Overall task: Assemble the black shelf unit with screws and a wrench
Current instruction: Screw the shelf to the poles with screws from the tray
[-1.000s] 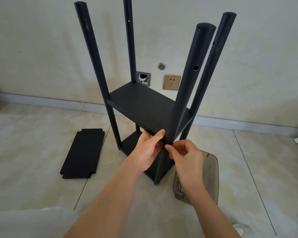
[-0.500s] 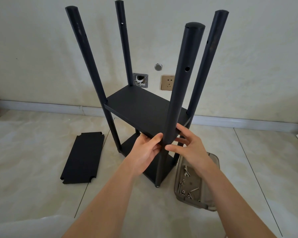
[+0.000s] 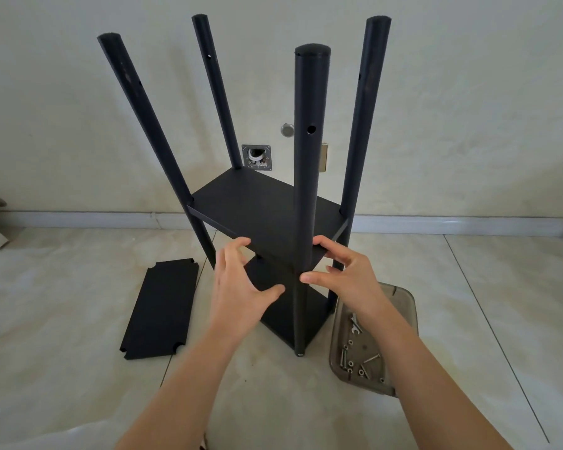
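Observation:
The black shelf unit stands on the floor with four upright poles. Its middle shelf (image 3: pixel 267 209) and bottom shelf (image 3: pixel 293 313) are fitted between them. My left hand (image 3: pixel 241 287) hovers with spread fingers just left of the near pole (image 3: pixel 307 177), in front of the middle shelf's front edge, holding nothing. My right hand (image 3: pixel 345 274) is spread on the pole's right side. Its thumb tip lies against the pole and its fingertips reach the shelf's near corner. A small wrench (image 3: pixel 355 324) and several screws (image 3: pixel 359 365) lie in a clear tray (image 3: pixel 407 306).
A loose black shelf panel (image 3: pixel 161 308) lies flat on the tiled floor to the left. The tray sits on the floor right of the unit, under my right forearm. A wall with a socket plate (image 3: pixel 256 157) and a baseboard runs behind.
Both hands have released their pinch at the near pole and shelf corner and spread apart. The left one moved left, and the right one uncovered the tray.

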